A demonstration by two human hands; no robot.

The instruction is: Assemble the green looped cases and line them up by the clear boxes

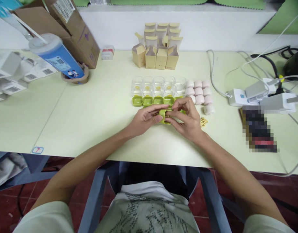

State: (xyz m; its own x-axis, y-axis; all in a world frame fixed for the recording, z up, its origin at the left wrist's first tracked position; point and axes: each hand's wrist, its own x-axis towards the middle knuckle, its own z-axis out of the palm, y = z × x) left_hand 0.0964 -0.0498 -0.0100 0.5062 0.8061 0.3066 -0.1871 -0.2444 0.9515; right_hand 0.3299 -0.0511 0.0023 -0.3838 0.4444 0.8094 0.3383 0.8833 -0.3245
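My left hand holds a small green cup between thumb and fingers, its opening turned to the right. The fingertips of my right hand reach into that opening; whatever they pinch is hidden. Just beyond my hands stands a row of green cups, with clear plastic cups in rows behind it. Several pale pink and white rounded pieces sit to the right of these. A small pile of yellow pieces lies beside my right wrist.
Open cardboard boxes stand at the back. To the left are a blue cup, a large carton and white boxes. A power strip with cables and a blurred dark object lie right.
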